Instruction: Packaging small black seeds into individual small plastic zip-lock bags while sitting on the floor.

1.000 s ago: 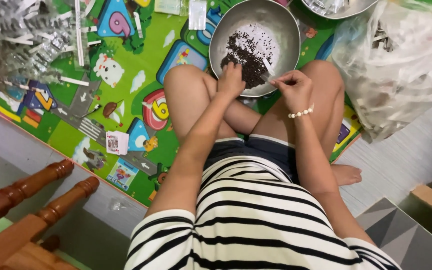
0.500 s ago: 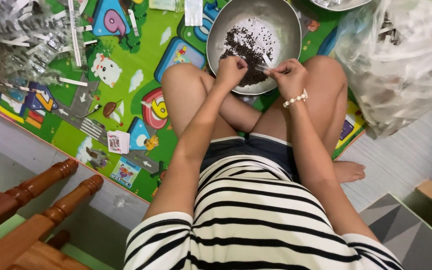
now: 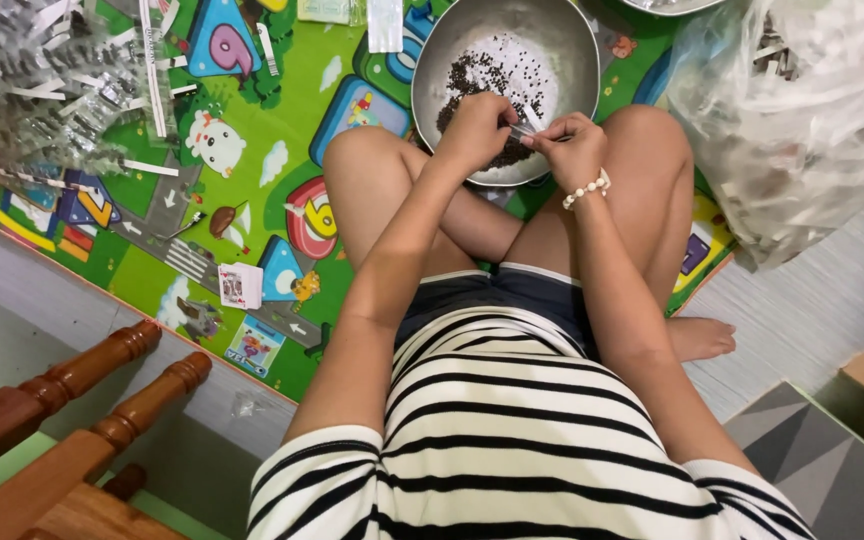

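Our left hand (image 3: 477, 128) and right hand (image 3: 574, 150) have drawn closer together since a moment ago, now pinching a small clear packet (image 3: 529, 125) between their fingertips over the near rim of the steel bowl (image 3: 442, 55), above the dark seeds (image 3: 477, 75). The bowl sits on the play mat (image 3: 252, 190) between our knees; a plastic bag (image 3: 802, 110) bulges at the mat's right edge.

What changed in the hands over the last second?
The right hand moved in toward the left hand: a second ago they were apart over the metal bowl, now they meet and pinch a small white strip between them. The view also shifted slightly. Unchanged: the dark seeds in the bowl, the play mat, the clear plastic bag and the crossed legs.
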